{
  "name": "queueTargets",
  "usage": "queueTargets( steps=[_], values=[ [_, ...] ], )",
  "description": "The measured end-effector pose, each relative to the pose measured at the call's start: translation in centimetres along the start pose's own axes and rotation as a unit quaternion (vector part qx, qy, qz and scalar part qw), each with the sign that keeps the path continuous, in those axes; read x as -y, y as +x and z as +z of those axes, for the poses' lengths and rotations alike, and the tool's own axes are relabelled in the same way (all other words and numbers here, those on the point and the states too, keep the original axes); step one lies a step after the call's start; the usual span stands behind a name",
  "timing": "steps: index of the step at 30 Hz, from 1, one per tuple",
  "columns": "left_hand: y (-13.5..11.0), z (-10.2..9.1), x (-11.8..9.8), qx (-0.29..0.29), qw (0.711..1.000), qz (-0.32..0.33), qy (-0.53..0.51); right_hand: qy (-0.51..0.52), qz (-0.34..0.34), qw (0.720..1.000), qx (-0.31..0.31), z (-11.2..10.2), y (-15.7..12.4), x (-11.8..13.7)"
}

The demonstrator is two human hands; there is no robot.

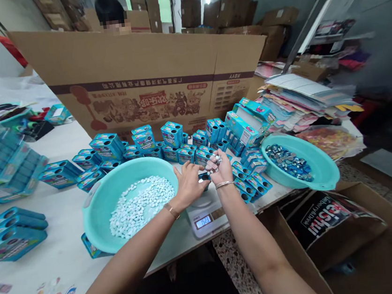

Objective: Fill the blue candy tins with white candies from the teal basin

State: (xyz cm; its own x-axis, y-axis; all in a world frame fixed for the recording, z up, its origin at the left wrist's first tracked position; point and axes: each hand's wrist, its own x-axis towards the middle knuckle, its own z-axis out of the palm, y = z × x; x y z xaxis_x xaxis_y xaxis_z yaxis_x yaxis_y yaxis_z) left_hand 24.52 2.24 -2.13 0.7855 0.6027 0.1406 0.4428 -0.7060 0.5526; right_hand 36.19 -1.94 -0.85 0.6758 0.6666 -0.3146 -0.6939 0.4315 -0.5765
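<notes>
My right hand (220, 168) is turned palm up with its fingers curled around several small white candies (213, 165). Close beside it, my left hand (190, 181) has thumb and fingers closed about a small dark container (204, 176), partly hidden by the fingers. Beneath both hands sits a white digital scale (209, 218) with a lit display. To the left, a turquoise basin (96, 219) holds many loose white candies (141, 205).
Blue candy boxes (146, 141) with round holes line the table's back. A second turquoise basin (321, 177) at right holds shiny blue and silver pieces. A tall cardboard panel (143, 54) stands behind, with a person beyond it. An open carton (381, 248) sits lower right.
</notes>
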Motion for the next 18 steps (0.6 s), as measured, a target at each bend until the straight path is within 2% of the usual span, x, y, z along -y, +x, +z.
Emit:
queueTargets(
  steps=[5,8,12,18],
  values=[
    [-0.1,0.0,0.1,-0.006,1.000,-0.004,0.005,0.037,0.015,0.999,0.008,-0.5,0.4,-0.1],
    [0.1,0.0,0.3,0.014,0.999,-0.005,0.031,0.085,0.027,0.996,0.018,-1.2,0.7,0.7],
    [0.3,0.1,0.2,0.048,0.997,0.002,0.061,0.122,0.018,0.990,0.061,-2.9,0.9,2.5],
    [0.0,-0.7,0.2,0.044,0.996,0.019,0.079,0.138,-0.003,0.985,0.103,-6.1,-0.5,4.7]
  ],
)
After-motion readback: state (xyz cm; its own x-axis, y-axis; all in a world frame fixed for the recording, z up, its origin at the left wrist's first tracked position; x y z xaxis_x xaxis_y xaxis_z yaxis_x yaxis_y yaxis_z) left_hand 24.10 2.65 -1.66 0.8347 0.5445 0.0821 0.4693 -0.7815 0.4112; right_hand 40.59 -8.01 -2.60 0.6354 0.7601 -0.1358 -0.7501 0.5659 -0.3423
